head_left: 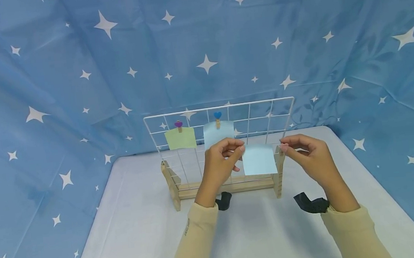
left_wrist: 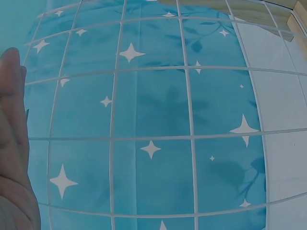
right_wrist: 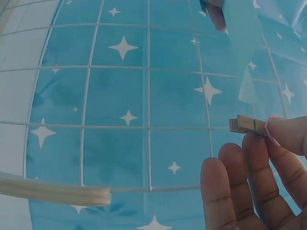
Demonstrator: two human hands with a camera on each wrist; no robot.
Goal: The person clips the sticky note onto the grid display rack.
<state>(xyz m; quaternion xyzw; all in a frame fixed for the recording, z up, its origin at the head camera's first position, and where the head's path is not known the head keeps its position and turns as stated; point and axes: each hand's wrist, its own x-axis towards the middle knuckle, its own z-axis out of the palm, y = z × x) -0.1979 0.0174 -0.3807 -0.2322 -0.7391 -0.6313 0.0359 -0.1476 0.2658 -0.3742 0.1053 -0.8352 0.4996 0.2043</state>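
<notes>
My left hand (head_left: 219,161) pinches a light blue square of paper (head_left: 259,160) by its upper left corner, in front of a white wire grid (head_left: 257,103). Between thumb and fingers, my right hand (head_left: 306,154) holds a small wooden clothespin (right_wrist: 245,123) near the grid's right side; a pink edge shows at its gripped end. On the grid hang a green paper (head_left: 181,140) under a clothespin with a purple heart (head_left: 178,124) and another light blue paper (head_left: 211,135) under one with a blue heart (head_left: 217,115). My left hand partly hides that second blue paper.
The grid stands in a wooden base (head_left: 195,193) with two upright end pieces on a white-covered table (head_left: 135,237). Behind it hangs a blue curtain (head_left: 182,35) with white stars. Black wrist mounts (head_left: 309,204) stick out beside both sleeves.
</notes>
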